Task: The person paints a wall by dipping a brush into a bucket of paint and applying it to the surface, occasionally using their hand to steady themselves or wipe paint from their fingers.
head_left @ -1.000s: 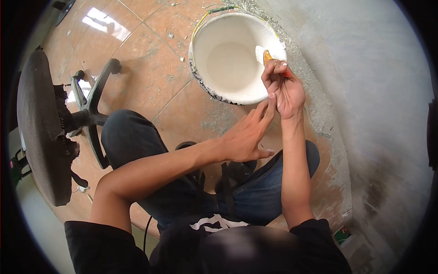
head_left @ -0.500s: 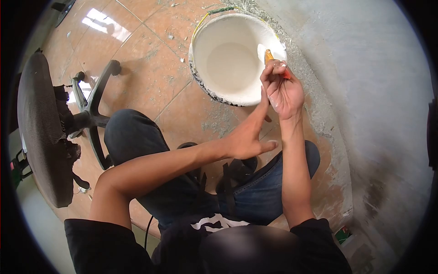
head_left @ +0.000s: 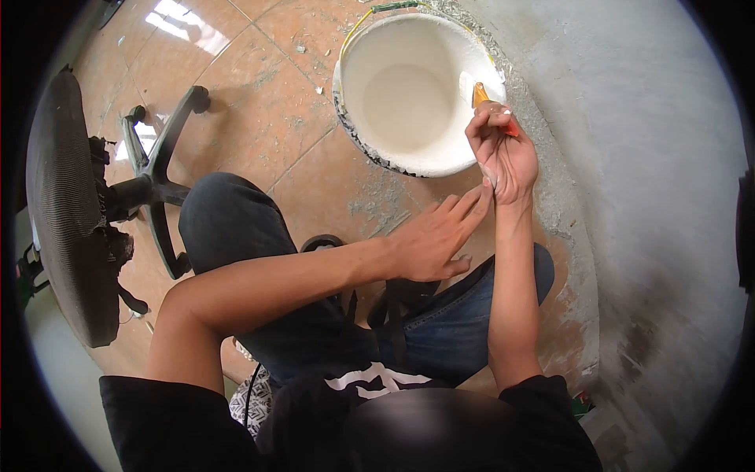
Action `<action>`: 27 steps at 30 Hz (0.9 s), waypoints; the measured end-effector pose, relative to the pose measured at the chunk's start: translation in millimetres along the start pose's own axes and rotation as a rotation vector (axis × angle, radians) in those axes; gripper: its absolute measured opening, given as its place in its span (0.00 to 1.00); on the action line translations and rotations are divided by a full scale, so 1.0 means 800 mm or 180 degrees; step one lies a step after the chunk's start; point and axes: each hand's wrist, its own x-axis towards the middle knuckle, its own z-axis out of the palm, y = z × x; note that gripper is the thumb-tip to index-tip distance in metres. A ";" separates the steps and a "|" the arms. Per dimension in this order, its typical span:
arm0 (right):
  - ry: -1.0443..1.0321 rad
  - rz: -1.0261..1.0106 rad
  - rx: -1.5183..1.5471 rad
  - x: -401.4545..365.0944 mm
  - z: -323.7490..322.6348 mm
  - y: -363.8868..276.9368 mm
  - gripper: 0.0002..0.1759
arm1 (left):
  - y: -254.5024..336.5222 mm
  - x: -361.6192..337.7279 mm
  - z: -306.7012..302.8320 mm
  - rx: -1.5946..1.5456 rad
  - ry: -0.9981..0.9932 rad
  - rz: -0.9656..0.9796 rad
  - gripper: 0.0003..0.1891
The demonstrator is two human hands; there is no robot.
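My right hand [head_left: 505, 157] is closed around the handle of what looks like a putty knife [head_left: 479, 94], yellow and orange-red, its white-coated end over the bucket's inner right wall. White smears mark the fingers and palm. The white bucket [head_left: 358, 143] stands on the floor, with pale, smooth material [head_left: 405, 106] inside. Below it, my left hand [head_left: 432, 240] has its fingers stretched out and holds nothing. Its index fingertip touches the right wrist, near a whitish smear.
An office chair [head_left: 59, 212] with a torn edge lies tipped at the left, its legs toward the bucket. Grey rubble [head_left: 543, 181] runs along the foot of the grey wall [head_left: 645, 157]. Debris dots the tiled floor [head_left: 275, 86]. My bent knees [head_left: 228, 212] are close below.
My left hand has turned, and its index finger has come onto the right wrist. The right hand still holds the putty knife at the bucket's rim. The view has shifted slightly.
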 end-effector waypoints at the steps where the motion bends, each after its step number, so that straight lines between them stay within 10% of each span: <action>1: 0.0013 0.0005 -0.0012 -0.001 0.001 0.001 0.12 | -0.001 0.000 0.000 0.0282 0.0099 0.0115 0.47; 27: -0.0029 -0.0010 0.0116 -0.014 0.012 -0.001 0.10 | 0.003 0.005 -0.011 0.0723 -0.0396 -0.0204 0.48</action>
